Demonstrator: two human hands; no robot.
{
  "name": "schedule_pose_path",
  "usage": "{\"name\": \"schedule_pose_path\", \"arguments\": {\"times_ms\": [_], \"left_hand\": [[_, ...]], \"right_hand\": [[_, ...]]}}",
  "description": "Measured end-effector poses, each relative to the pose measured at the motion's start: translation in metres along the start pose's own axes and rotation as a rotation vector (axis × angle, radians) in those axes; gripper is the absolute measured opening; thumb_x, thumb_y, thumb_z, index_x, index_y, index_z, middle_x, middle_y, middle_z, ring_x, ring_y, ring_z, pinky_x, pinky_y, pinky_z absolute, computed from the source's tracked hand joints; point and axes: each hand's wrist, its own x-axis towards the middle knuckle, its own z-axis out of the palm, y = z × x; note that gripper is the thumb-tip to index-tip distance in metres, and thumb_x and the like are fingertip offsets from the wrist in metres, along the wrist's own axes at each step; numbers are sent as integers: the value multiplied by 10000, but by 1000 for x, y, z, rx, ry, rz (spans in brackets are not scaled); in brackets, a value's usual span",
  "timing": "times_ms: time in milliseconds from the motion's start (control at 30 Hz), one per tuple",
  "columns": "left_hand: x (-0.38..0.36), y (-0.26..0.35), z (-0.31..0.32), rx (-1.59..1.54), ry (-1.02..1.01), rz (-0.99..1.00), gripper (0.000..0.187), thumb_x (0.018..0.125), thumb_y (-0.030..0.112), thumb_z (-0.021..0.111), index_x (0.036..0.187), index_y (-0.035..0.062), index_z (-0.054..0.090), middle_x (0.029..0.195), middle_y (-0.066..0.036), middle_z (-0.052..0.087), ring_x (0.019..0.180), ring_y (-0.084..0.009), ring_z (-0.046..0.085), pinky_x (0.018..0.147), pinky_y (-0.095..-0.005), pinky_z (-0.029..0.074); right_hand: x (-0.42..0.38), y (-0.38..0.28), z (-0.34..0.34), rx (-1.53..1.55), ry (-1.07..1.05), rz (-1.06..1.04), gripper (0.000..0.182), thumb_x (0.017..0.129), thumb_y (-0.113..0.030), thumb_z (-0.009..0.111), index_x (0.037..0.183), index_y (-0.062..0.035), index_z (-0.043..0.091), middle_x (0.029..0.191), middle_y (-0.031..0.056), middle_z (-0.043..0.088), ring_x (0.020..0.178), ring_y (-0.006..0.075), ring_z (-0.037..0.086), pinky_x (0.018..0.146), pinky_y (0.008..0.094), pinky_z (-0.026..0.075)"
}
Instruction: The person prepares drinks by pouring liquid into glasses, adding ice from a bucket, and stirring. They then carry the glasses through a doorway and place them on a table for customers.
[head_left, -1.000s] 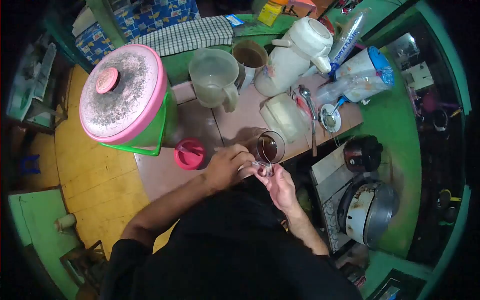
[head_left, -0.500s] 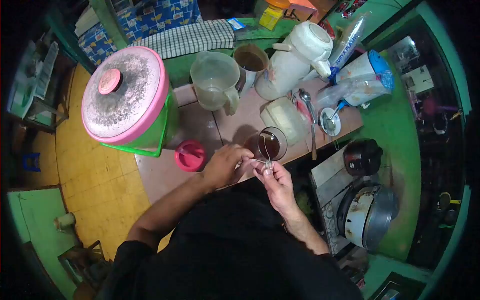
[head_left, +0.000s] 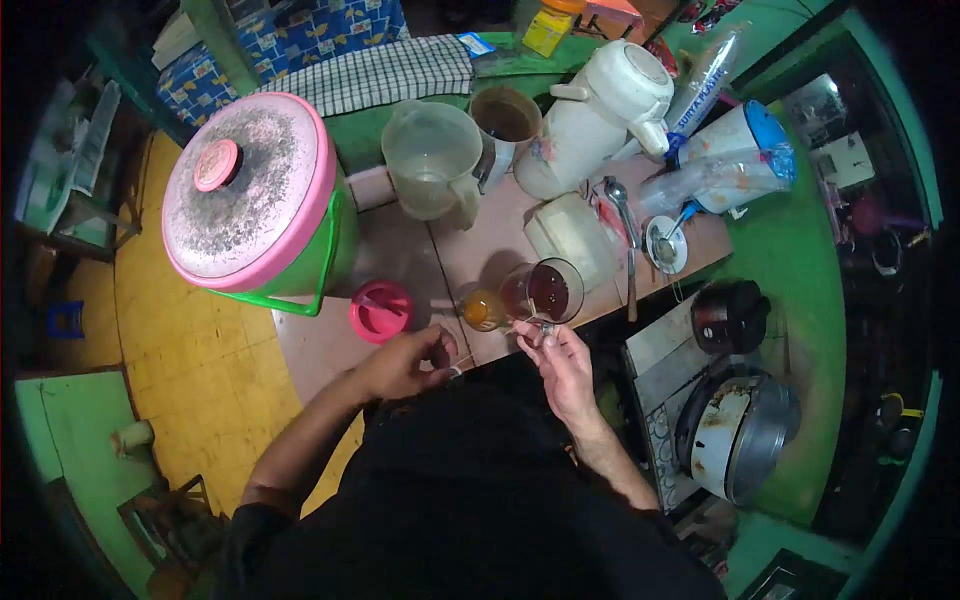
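Observation:
A clear glass of dark reddish-brown liquid stands near the table's front edge. My right hand is at its near side, thumb and fingers pinching a small pale thing, with a thin pale string running up along the glass. To the left and nearer my body, my left hand is closed, fingertips together near a small white piece and a thin line like string. Exactly what each pinch holds is too small to make out. Left of the glass, an orange glow shows on the tabletop.
A pink lid or dish lies beyond my left hand, beside a large pink-lidded green bucket. Behind stand a plastic jug, a metal mug and a white thermos. A pale box and spoon sit right.
My left hand has moved left and toward my body, away from my right hand. The orange glow beside the glass has come into view. My right hand has shifted slightly right.

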Motion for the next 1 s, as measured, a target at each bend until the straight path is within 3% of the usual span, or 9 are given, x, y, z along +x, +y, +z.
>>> {"name": "schedule_pose_path", "arguments": {"times_ms": [133,300,433,500,667,733,833,933,1000], "left_hand": [[33,-16,23,164,-49,-18,249,870,162,720,1069,54,616,1031,-137,676,933,-274,682,796,-392,548],[41,-16,32,376,-171,129,374,858,201,753,1184,62,632,1095,-159,669,1035,-330,648,922,-419,508],[6,11,-4,157,-25,-37,370,850,137,752,1191,46,640,1123,-135,683,1061,-279,654,947,-383,505],[-20,30,-29,174,163,73,319,860,190,761,1128,40,671,1098,-125,702,1011,-253,678,875,-362,528],[-83,84,-94,180,627,404,127,887,-15,640,1012,-31,660,977,-154,697,958,-265,662,888,-369,499],[-85,112,-125,504,792,618,122,926,-47,588,1034,-30,642,982,-166,679,933,-248,645,875,-385,500],[-74,106,-176,476,1113,503,122,939,-10,625,1056,-31,654,1040,-130,682,968,-180,646,882,-317,501],[-48,109,-204,586,1112,404,145,949,61,656,1066,-21,681,1012,-62,698,908,-112,648,838,-251,505],[-43,100,-207,286,1032,539,153,948,82,662,1070,-7,685,1000,-46,698,897,-91,643,815,-232,503]], "right_hand": [[1,6,1,-299,90,-64,195,973,-174,664,1047,-1,618,1054,70,685,956,105,621,867,282,510],[2,13,-22,-814,276,-43,219,854,-194,801,890,-20,672,734,-32,600,669,57,475,600,253,425],[-2,-4,-34,-986,197,-12,228,826,-176,811,847,-21,645,681,10,596,633,70,467,577,274,431],[-5,-6,-48,-915,126,15,224,827,-183,810,855,-24,654,690,21,621,636,72,496,586,277,445],[0,-6,-83,-920,-17,150,244,903,-252,739,867,-23,664,766,47,701,684,92,599,651,295,497],[5,-10,-80,-956,-60,120,282,934,-275,704,864,-8,648,711,52,656,640,118,554,620,320,474],[14,-12,-80,-1116,-139,128,323,932,-299,705,857,6,630,669,74,616,612,143,527,597,341,457],[26,-15,-72,-1145,-218,121,355,924,-320,710,843,14,619,656,109,600,600,186,541,599,365,462],[30,-26,-53,-1351,-239,190,372,916,-335,714,823,10,612,649,122,588,590,222,536,601,379,463]]}}
